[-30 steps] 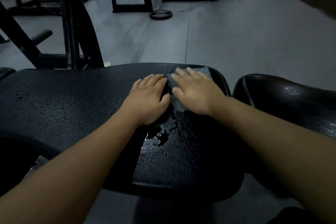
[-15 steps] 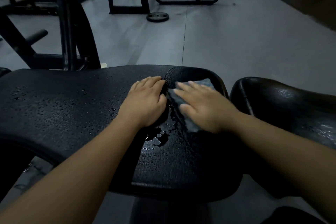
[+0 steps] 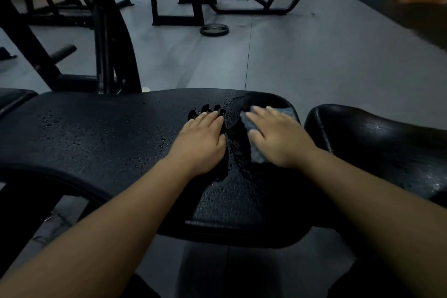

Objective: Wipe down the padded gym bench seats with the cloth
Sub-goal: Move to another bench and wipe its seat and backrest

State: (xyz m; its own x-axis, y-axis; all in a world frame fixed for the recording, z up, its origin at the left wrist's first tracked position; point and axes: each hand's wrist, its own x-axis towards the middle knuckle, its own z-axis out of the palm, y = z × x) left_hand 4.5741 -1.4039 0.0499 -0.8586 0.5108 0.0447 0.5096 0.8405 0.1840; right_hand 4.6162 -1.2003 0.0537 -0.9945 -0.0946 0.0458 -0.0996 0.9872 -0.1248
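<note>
Right hand (image 3: 278,139) with cloth (image 3: 287,112) farther from left hand (image 3: 200,145)

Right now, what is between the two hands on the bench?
Only a bare strip of wet black bench pad, seen in the head view. The left hand lies flat beside it; the right hand presses the cloth.

Head-worn view, angled forward and down, close over bench pad (image 3: 101,143)

I see everything dim and bluish. Wet glints shine on the black bench pad (image 3: 96,133) and the seat (image 3: 387,143) to my right; edges bend, corners blur.
</note>
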